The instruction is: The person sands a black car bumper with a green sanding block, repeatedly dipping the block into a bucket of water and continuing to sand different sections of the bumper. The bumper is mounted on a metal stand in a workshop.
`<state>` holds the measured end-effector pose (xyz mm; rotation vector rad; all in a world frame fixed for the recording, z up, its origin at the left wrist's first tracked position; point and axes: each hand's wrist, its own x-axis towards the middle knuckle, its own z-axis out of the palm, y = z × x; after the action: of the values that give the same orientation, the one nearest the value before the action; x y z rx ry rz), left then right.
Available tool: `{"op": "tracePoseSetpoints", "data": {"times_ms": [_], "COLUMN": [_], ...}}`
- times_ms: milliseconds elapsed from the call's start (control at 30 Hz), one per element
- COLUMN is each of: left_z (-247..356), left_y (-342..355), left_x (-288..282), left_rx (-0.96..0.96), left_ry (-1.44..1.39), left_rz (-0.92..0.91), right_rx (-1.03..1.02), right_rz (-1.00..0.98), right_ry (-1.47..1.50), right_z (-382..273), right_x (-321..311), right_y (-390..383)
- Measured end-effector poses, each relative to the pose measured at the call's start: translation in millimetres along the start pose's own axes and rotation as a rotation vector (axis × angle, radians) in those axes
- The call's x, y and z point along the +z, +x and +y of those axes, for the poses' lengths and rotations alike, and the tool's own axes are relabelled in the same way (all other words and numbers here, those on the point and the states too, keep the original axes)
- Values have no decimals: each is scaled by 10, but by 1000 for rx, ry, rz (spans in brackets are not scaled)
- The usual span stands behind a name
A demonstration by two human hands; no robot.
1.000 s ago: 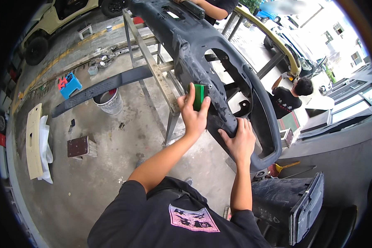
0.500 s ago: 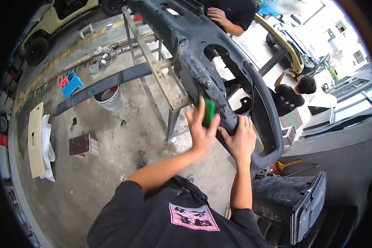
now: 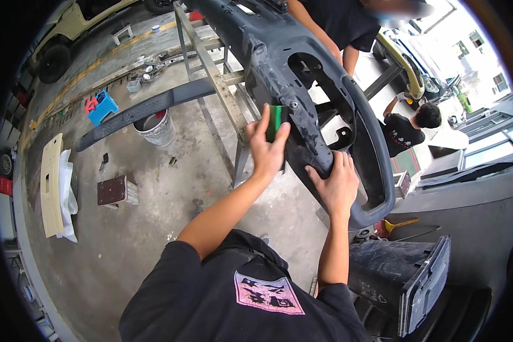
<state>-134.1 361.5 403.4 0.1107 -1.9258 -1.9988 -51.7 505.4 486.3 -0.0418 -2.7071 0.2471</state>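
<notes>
My left hand (image 3: 268, 149) pinches a green block (image 3: 276, 118), partly covered by my fingers, at the dark bumper's (image 3: 266, 68) side; the block's underside is hidden. My right hand (image 3: 337, 185) clasps the bumper's near end; its far end is cut off.

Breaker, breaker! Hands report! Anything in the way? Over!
Left hand gripping green block at dark bumper. Right hand on bumper's near end. Another person's arms on bumper's far side, apart from both hands.

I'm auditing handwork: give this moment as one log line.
left hand: holding green block | right hand: on dark bumper | block-bumper contact: unclear
</notes>
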Motion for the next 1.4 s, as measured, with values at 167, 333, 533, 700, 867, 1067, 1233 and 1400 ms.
{"op": "tracePoseSetpoints", "data": {"times_ms": [167,333,533,700,867,1067,1233,1400], "left_z": [-220,-153,-169,-124,-221,49,-85,15], "left_y": [23,40,-302,-175,-372,153,-254,25], "left_x": [-191,-79,51,175,137,70,85,113], "left_rx": [-71,50,-23,48,140,116,201,219], "left_ry": [-95,141,98,51,101,123,118,118], "left_rz": [129,82,36,139,120,170,78,149], "right_rx": [3,-35,-18,-15,-26,-36,-27,-47], "right_rz": [39,56,39,31,9,28,22,37], "right_ry": [-10,-48,-47,-46,-22,-62,-53,-51], "right_z": [-24,22,12,41,8,32,31,37], "right_x": [2,43,46,32,43,75,54,75], "right_y": [-8,-13,-16,31,16,-44,1,29]}}
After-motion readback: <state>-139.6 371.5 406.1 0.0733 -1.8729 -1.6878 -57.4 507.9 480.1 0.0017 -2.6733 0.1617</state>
